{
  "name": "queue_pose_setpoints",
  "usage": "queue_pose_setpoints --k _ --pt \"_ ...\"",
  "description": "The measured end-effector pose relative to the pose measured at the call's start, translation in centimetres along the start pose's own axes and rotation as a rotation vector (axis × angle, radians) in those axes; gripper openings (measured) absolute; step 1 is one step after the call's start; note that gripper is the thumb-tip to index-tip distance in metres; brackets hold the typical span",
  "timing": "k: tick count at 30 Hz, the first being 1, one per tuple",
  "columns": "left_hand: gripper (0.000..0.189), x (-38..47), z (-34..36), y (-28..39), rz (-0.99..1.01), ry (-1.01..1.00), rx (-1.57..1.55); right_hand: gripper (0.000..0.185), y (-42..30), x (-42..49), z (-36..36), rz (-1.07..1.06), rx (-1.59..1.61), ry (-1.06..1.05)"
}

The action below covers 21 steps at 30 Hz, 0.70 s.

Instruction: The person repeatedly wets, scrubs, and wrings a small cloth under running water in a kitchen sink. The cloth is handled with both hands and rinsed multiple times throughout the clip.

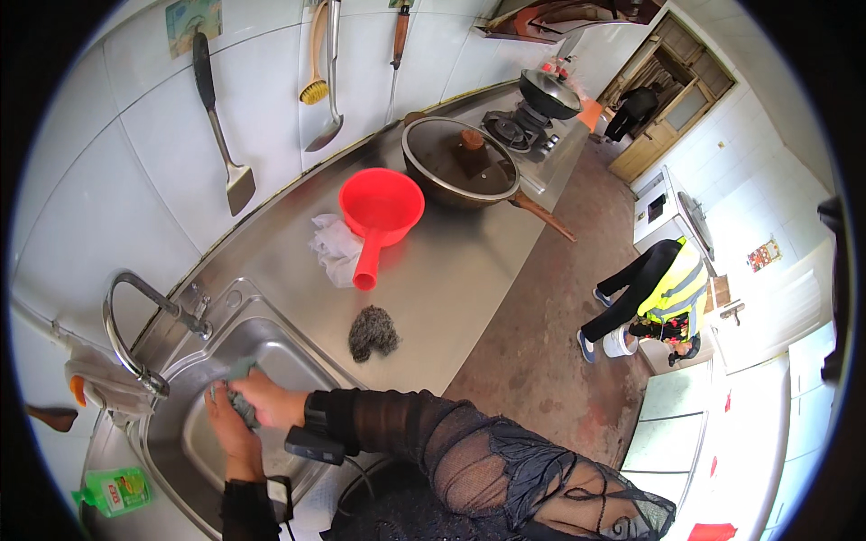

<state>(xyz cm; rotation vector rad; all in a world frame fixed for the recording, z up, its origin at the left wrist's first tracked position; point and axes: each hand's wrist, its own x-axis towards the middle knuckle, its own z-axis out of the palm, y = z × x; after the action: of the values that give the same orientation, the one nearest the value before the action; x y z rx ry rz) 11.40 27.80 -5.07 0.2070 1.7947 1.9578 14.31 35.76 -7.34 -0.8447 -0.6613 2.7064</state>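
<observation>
Both my hands are over the stainless steel sink (pixel 177 443), gripping a grey-green cloth (pixel 243 406). My left hand (pixel 233 433) holds it from the near-left side, and my right hand (pixel 272 397) from the right. The cloth is bunched up, partly hidden by my fingers. Above and left of them arches a chrome faucet (pixel 145 284); I cannot tell whether water runs from it. On the steel counter (pixel 450 291), right of the sink, lies a steel-wool scourer (pixel 373 333). Beyond it a red plastic dipper (pixel 382 203) rests beside a crumpled white cloth (pixel 336 250).
A lidded wok (pixel 463 162) points its wooden handle over the counter edge. Farther back are a gas burner (pixel 507 130) and a lidded pan (pixel 549 92). Green detergent bottle (pixel 118 491) lies left of the sink. One person (pixel 676 291) bends over a white bucket (pixel 618 343); another person (pixel 636 108) is by the doorway.
</observation>
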Motion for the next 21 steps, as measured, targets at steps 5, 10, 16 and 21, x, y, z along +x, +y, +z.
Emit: queue_pose_setpoints --k 5,10,16,21 --pt "0.019 -0.9 -0.2 -0.9 0.374 -0.145 0.555 0.014 0.3 0.7 -0.8 0.014 0.129 -0.064" --pt "0.023 2.1 -0.2 2.7 -0.013 0.04 0.227 0.028 2.2 -0.9 1.8 0.001 0.014 -0.071" --pt "0.01 -1.1 0.0 0.2 0.415 -0.11 0.327 0.019 -2.3 -1.7 -0.3 0.166 -0.091 -0.099" --pt "0.016 2.6 -1.7 -2.9 0.654 0.169 0.696 0.021 1.1 -2.3 -0.2 0.171 0.103 -0.127"
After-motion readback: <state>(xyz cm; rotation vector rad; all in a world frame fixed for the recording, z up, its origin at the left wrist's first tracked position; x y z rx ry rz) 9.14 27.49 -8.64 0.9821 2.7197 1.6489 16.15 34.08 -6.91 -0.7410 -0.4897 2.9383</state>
